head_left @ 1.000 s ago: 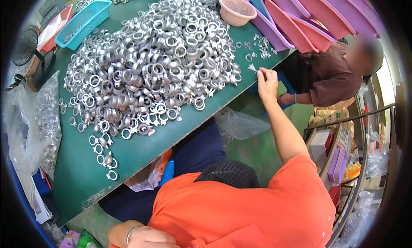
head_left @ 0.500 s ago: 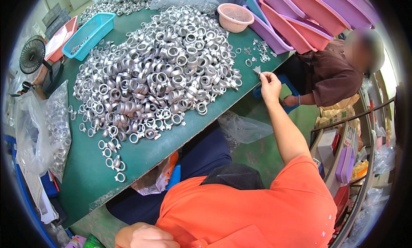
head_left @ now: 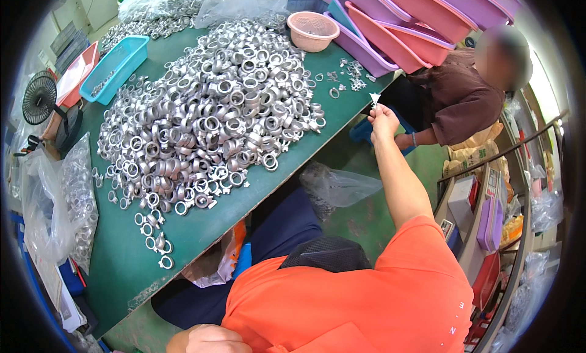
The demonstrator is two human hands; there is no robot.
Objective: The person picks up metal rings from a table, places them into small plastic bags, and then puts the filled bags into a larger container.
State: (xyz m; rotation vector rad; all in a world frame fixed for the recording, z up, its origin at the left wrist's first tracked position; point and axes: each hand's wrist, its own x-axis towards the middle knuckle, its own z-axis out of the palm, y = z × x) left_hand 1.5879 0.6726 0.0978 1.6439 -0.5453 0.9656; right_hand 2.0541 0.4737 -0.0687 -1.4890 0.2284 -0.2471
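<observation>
My right hand is stretched out past the table's right edge, its thumb and fingers pinched on a small pale metal piece with a fan-shaped tip. Just left of it on the green table lie several loose small metal pieces and a single ring. A big heap of silvery metal rings with small lugs covers the middle of the table. My left hand is bent in at the lower edge in front of my orange shirt, partly cut off; its fingers are hidden.
Beyond my right hand a person in a brown top bends beside the table. Stacked pink and purple baskets and a round pink basket stand at the far right. A turquoise basket, a fan and plastic bags are at left.
The view has shifted, so the table and heap sit further left. My right hand has turned a little, and the metal piece now points up, further from the table edge.
</observation>
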